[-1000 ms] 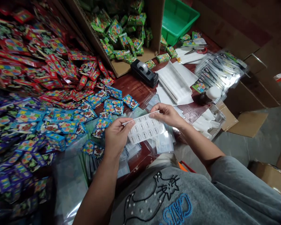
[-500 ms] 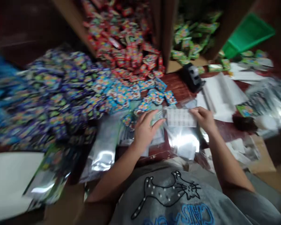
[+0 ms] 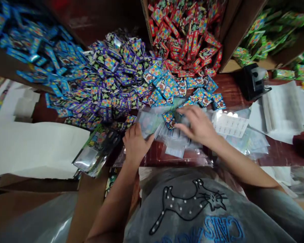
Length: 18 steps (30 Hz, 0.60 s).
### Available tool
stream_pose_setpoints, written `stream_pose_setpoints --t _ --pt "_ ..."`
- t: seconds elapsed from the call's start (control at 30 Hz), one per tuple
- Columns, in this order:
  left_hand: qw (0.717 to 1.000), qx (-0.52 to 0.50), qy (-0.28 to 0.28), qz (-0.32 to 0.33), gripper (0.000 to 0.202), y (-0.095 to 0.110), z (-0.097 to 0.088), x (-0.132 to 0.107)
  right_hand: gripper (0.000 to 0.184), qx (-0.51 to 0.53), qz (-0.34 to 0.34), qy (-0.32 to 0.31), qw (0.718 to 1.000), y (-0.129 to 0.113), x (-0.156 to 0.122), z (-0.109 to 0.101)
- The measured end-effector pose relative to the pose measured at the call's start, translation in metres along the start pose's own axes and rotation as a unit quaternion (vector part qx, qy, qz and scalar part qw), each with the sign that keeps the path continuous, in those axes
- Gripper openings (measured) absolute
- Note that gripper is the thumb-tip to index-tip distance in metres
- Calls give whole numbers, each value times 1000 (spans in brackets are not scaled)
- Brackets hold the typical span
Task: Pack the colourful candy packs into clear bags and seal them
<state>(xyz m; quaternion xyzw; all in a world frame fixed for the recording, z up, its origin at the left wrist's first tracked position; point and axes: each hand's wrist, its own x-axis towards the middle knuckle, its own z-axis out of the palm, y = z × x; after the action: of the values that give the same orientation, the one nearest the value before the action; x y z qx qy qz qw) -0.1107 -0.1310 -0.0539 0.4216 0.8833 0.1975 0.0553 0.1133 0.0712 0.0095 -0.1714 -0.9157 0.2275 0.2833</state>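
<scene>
My left hand (image 3: 136,143) rests at the near left edge of a clear plastic bag (image 3: 149,119), fingers spread over it, the thumb apart. My right hand (image 3: 199,125), slightly blurred, reaches across from the right with fingers and thumb apart and nothing seen between them. Small blue packets (image 3: 169,118) lie just beside its fingertips. Under and between the hands are more clear bags with printed dark lines (image 3: 176,135). To the right of my right hand, a white label sheet (image 3: 230,125) lies on clear plastic.
Heaps of purple packets (image 3: 111,84), blue packets (image 3: 164,84) and red packets (image 3: 190,44) spread along the back. Green packets (image 3: 266,37) fill a cardboard box at right. A black tape dispenser (image 3: 254,82) stands near white paper (image 3: 283,108). Printed pouches (image 3: 96,148) lie at left.
The view has turned left. My right hand has left the label sheet and moved left towards the blue packets. My left hand has shifted left to the clear bag's edge.
</scene>
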Motion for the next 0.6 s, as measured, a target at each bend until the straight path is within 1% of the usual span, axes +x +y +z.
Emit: stream_pose_setpoints --t 0.07,0.13,0.2,0.27,0.3,0.33,0.37,0.43,0.5,0.6 --pt "1000 -5 -15 21 77 6 -2 -7 52 15 -24 -55 998 -22 20 26" --pt "999 -27 -18 21 69 6 -9 -16 51 23 -26 -83 996 -35 31 45" --pt "998 -63 3 9 62 3 -23 -27 47 46 -28 -91 994 -41 38 56" --pt "993 -112 48 -2 57 0 -42 -38 40 85 -39 -91 991 -45 43 63" --pt "988 -139 64 -4 54 0 -52 -43 38 107 -49 -94 989 -48 46 65" --pt "984 -165 66 -4 52 0 -63 -48 37 127 -60 -99 985 -50 48 67" --pt "980 -191 55 -3 49 2 -73 -52 36 144 -72 -108 981 -53 51 67" --pt "971 -239 11 -4 45 7 -89 -58 35 167 -95 -133 972 -59 56 64" --pt "961 -275 -21 -5 40 11 -99 -61 39 172 -104 -143 969 -64 61 58" --pt "953 -302 -34 -4 34 12 -102 -62 44 170 -95 -146 970 -65 69 42"
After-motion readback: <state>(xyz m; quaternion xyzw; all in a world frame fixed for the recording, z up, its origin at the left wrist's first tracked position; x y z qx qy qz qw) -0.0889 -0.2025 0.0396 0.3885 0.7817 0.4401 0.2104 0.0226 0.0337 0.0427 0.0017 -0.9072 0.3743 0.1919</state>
